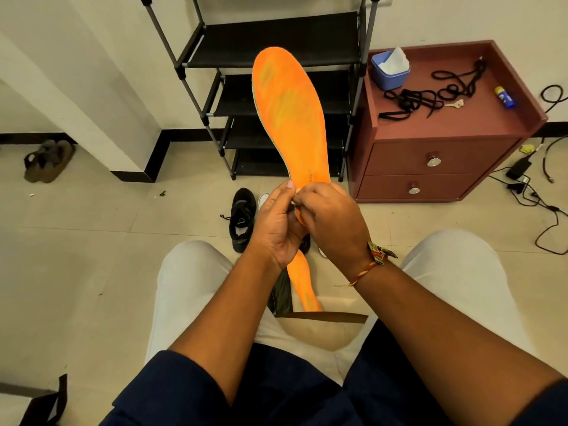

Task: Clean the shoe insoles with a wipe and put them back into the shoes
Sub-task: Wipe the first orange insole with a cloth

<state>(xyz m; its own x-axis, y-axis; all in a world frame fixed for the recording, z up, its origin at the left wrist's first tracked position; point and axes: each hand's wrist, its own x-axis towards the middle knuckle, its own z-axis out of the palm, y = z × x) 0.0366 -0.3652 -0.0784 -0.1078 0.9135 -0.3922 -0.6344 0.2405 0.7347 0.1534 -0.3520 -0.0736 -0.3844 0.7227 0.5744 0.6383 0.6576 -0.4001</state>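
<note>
Reaching over the knees (190, 272), gripping the insole (289, 112) by its heel with left hand (276, 222) and right hand (332, 222), fingers curled. Holding it upright toward 12 o'clock: orange, blotched greenish-grey. Seemingly cleaning midway; leaving the second insole (302, 284) at 6 and refitting into the shoe (242, 219) at 9.

A single wide-angle view from the person's head faces forward and steeply down over the lap. The forearms enter from 6 o'clock. The left hand (276, 224) and right hand (335, 222) sit close to the lens at mid-frame, and the insole (289, 112) they hold rises toward 12. The knees (190, 272) lie at 5 and 7, with floor (92, 241) on both sides. Farther off, a rack (276, 41) stands at 12 and a cabinet (430, 155) at 2.
</note>
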